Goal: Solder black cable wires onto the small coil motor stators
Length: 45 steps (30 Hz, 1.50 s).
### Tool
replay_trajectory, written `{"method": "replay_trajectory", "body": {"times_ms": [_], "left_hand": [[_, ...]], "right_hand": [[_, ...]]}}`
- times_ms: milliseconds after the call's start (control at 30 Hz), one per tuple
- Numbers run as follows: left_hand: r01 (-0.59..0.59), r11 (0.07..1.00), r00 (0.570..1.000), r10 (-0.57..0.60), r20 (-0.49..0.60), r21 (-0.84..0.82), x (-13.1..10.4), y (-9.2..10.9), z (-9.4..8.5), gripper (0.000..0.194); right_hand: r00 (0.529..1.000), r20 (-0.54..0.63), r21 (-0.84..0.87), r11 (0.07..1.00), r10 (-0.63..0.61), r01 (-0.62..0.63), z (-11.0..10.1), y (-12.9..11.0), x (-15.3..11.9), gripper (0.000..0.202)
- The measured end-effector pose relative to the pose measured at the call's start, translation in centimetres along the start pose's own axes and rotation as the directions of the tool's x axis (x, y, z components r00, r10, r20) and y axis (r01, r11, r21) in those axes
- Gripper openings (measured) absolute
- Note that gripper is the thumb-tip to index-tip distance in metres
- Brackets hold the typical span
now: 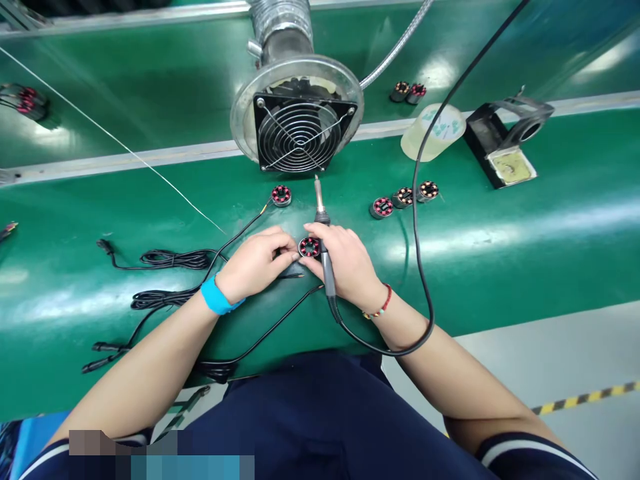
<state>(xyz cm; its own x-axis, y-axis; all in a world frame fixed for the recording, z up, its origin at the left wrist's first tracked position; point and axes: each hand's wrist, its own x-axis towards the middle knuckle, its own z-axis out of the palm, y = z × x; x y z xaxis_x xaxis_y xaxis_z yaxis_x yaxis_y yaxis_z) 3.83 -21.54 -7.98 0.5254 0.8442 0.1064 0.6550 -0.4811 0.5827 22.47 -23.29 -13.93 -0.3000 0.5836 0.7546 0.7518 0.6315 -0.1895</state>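
My right hand [347,257] holds a soldering iron [327,267], its metal tip pointing away from me toward the fan. The same hand's thumb and fingers grip a small round motor stator [309,247] with red windings. Close against the stator's left side, my left hand [263,260] has its thumb and index finger pinched together; what is between them is too small to tell. Just beyond the hands, another red-wound stator [281,195] lies joined to a black cable. Below my left hand, a black cable end [295,275] shows on the green bench [465,267].
A fume extractor fan [300,137] stands behind the hands. Several stators [383,207] sit to the right, near a tape roll [434,132] and an iron stand [510,143]. Coiled black cables [175,259] lie left. The iron's cord [417,227] loops across my right forearm.
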Motion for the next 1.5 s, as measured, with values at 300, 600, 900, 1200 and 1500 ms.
{"method": "replay_trajectory", "body": {"times_ms": [300,600,900,1200,1500], "left_hand": [[-0.400,0.812,0.821,0.523,-0.227,0.424,0.2,-1.5,-0.3,0.014],[-0.054,0.998,0.998,0.053,0.014,0.033,0.3,-0.6,-0.7,0.028],[0.099,0.994,0.994,-0.101,0.033,0.051,-0.3,0.3,-1.1,0.027],[0.178,0.969,0.959,-0.210,0.192,0.170,-0.7,1.5,-0.9,0.014],[0.260,0.923,0.965,-0.234,0.120,-0.286,-0.8,1.0,-1.6,0.039]], "right_hand": [[0.996,0.080,0.060,0.998,-0.032,0.027,0.0,0.2,-0.1,0.054],[0.995,0.087,0.095,0.995,-0.041,0.033,0.0,0.0,0.0,0.049],[0.992,0.123,0.108,0.994,0.009,-0.022,-0.4,0.6,-0.1,0.045],[0.994,-0.010,0.352,0.931,0.113,-0.102,-1.0,0.8,0.2,0.052],[0.965,-0.053,0.733,0.666,0.258,-0.137,-0.4,-1.8,0.6,0.043]]}}
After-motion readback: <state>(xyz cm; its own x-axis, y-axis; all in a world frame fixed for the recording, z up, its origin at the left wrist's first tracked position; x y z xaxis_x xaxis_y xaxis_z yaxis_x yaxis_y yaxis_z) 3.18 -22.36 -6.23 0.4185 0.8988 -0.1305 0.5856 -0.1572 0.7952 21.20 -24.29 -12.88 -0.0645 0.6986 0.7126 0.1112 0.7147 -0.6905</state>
